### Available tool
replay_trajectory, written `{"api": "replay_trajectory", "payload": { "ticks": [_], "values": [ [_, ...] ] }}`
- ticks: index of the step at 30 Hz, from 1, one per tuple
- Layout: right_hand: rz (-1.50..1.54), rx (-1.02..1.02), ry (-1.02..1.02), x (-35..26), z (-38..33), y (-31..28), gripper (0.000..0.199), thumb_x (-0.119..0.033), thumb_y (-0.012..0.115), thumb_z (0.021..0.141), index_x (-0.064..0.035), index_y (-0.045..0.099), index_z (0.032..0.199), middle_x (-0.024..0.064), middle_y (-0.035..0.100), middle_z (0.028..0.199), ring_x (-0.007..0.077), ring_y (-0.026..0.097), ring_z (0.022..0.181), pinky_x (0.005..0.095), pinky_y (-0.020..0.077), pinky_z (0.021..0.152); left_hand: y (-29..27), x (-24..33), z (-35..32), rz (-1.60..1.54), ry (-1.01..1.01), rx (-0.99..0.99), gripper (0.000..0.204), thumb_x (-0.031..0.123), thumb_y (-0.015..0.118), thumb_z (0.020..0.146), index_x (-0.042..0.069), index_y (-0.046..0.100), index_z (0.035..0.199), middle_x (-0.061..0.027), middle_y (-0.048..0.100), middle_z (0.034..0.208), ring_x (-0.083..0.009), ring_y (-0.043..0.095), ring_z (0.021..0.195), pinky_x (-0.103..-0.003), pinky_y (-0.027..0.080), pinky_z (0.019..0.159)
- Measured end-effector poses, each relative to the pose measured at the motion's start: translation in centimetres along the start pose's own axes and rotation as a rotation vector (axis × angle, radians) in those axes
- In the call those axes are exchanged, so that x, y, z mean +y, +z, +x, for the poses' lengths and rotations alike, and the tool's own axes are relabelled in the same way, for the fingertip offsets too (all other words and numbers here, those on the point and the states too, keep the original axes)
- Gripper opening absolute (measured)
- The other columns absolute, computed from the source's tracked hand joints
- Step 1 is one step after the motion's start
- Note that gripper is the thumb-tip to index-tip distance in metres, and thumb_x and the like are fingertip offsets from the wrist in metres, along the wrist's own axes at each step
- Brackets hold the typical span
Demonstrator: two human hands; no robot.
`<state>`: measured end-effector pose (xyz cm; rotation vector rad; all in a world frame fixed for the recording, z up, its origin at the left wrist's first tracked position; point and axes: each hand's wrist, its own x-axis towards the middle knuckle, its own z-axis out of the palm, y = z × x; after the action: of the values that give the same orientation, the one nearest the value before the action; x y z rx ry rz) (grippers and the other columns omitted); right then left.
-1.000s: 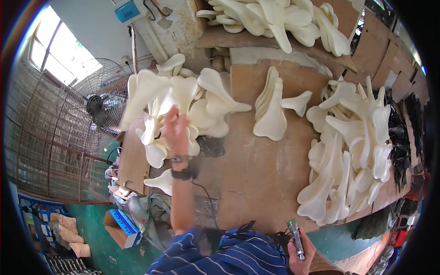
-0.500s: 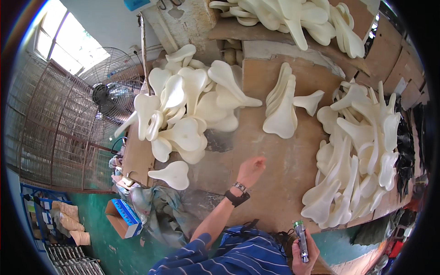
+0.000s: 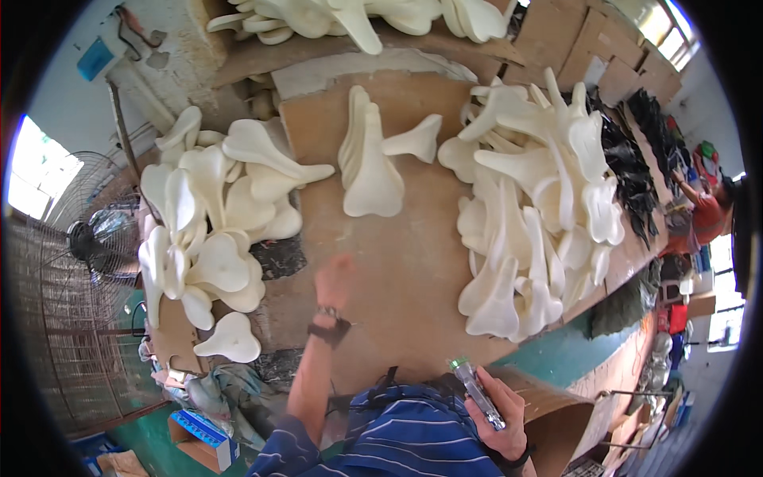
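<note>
Your left hand (image 3: 334,280) has withdrawn from the left heap of cream foam pieces (image 3: 208,230), where it reached a second ago; it now hovers empty over the bare brown tabletop (image 3: 413,262); your view has also swung rightwards, bringing a distant person (image 3: 703,215) into sight.

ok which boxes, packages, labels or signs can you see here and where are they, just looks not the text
Blue and white carton: on the green floor at lower left, rectangular, lying beside crumpled cloth.
Blue box: mounted on the pale wall at upper left, small, rectangular.
Flattened brown cardboard: leaning at upper right behind the bench, plain sheets.
No screens or signs can be made out.
</note>
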<state>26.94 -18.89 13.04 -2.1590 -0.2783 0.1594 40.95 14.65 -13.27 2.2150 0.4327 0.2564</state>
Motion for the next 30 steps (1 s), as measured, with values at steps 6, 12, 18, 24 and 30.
{"api": "replay_trajectory", "payload": {
  "ticks": [6, 12, 18, 24, 30],
  "values": [
    [-0.009, 0.026, 0.006, -1.2, 0.1, -0.6, 0.053, -0.001, 0.075, 0.087, 0.0038, 0.061, 0.137, 0.0151, 0.072, 0.094, 0.0268, 0.071, 0.081, 0.0341, 0.0551, 0.077, 3.1, 0.7, 13.1, 0.068, 0.094, 0.186, 0.039, 0.008, 0.071, 0.087, 0.009, 0.066, 0.125, -0.0161, 0.071, 0.111, -0.0362, 0.068, 0.103, -0.045, 0.055, 0.089],
    [0.023, 0.088, 0.074, -1.9, 0.1, -0.7, 0.054, -0.003, 0.078, 0.086, 0.0032, 0.062, 0.137, 0.0164, 0.073, 0.097, 0.0272, 0.072, 0.084, 0.0334, 0.0561, 0.078, 5.5, 6.3, 18.4, 0.075, 0.261, 0.200, 0.047, 0.008, 0.076, 0.083, 0.013, 0.064, 0.128, -0.0136, 0.064, 0.111, -0.0366, 0.066, 0.106, -0.048, 0.055, 0.085],
    [-0.054, 0.048, 0.069, -0.9, 0.1, -0.6, 0.058, 0.000, 0.080, 0.083, 0.0011, 0.061, 0.138, 0.0194, 0.071, 0.101, 0.0318, 0.071, 0.083, 0.0361, 0.0571, 0.076, 7.8, 11.6, 23.5, 0.396, 0.332, 0.089, 0.045, 0.004, 0.067, 0.088, 0.018, 0.063, 0.130, -0.0170, 0.061, 0.116, -0.0397, 0.069, 0.098, -0.051, 0.058, 0.079],
    [0.003, 0.052, 0.082, 1.6, -1.2, -1.4, 0.069, 0.002, 0.080, 0.079, 0.0002, 0.056, 0.143, 0.0202, 0.069, 0.103, 0.0369, 0.069, 0.084, 0.0387, 0.0568, 0.075, 6.9, 15.8, 23.8, 0.328, 0.675, 0.103, 0.033, 0.015, 0.072, 0.086, 0.014, 0.068, 0.119, -0.0145, 0.065, 0.103, -0.0381, 0.069, 0.088, -0.050, 0.057, 0.075],
    [0.048, 0.092, 0.072, 3.5, -2.4, -1.7, 0.074, 0.003, 0.076, 0.080, -0.0010, 0.051, 0.149, 0.0206, 0.068, 0.109, 0.0392, 0.069, 0.091, 0.0408, 0.0571, 0.079, 1.7, 25.0, 16.8, 0.036, 0.791, 0.205, 0.035, 0.007, 0.078, 0.081, 0.008, 0.069, 0.114, -0.0098, 0.063, 0.091, -0.0252, 0.067, 0.077, -0.038, 0.057, 0.067]
  ]
}}
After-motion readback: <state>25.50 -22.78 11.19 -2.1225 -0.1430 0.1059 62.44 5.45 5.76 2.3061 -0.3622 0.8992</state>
